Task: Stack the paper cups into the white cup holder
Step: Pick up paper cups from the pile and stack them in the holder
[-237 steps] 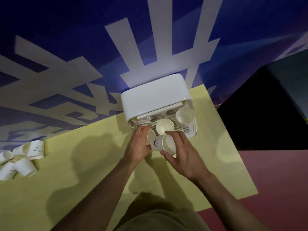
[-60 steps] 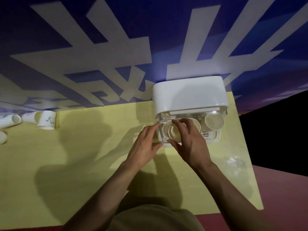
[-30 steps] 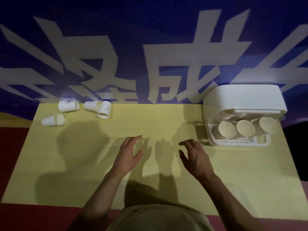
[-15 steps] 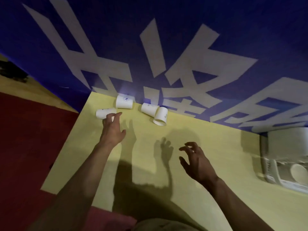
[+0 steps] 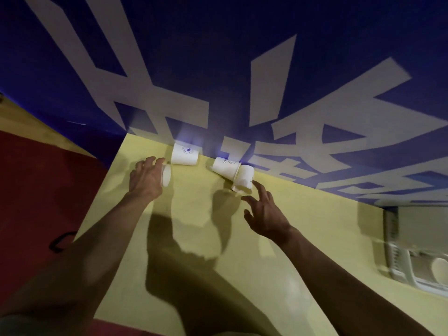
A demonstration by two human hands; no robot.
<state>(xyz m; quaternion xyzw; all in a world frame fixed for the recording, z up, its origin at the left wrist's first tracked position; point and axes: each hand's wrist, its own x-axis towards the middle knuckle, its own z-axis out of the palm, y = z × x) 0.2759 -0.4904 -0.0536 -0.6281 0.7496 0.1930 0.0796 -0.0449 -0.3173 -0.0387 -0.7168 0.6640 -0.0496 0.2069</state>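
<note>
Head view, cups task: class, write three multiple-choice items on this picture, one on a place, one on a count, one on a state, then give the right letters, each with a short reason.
1. Where does the cup holder stand?
A. at the table's right edge
B. beside the left hand
C. on the red floor

2. How many loose cups are on the table?
A. two
B. four
C. six

3. What is the right hand doing?
A. gripping a cup
B. reaching with spread fingers, holding nothing
C. resting flat on the holder

Answers:
1 A, the holder shows at the frame's right edge.
2 B, one cup is under the left hand, one lies by the wall and two lie together near the right hand.
3 B, its fingers stop short of the nearest cup.
</note>
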